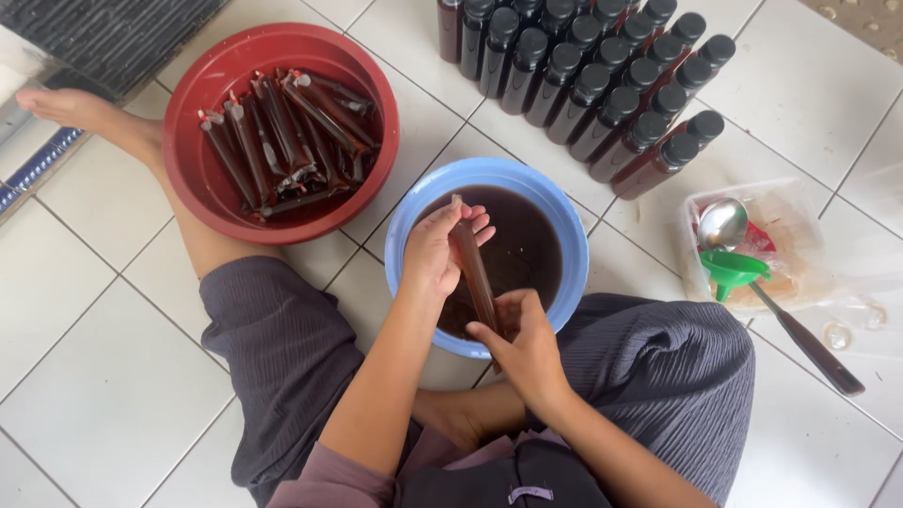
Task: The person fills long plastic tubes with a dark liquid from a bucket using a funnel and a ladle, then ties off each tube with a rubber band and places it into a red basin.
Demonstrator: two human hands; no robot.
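Over the blue bowl (pixel 404 212), my left hand (pixel 435 249) pinches the tube (pixel 475 273) top, my right hand (pixel 522 343) grips its bottom; I'd keep it upright.

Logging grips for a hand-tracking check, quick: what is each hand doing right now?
Left hand: closed around the top of a long, thin filled plastic tube over the blue basin.
Right hand: closed on the same tube's lower end.

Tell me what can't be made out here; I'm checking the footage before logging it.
- Head view: lower end of the long filled pouch is hidden by the right hand.
- Bottles: back row cut off by the top edge.
- Blue basin: dark liquid hides its depth.
- Red basin: overlapping pouches prevent counting.
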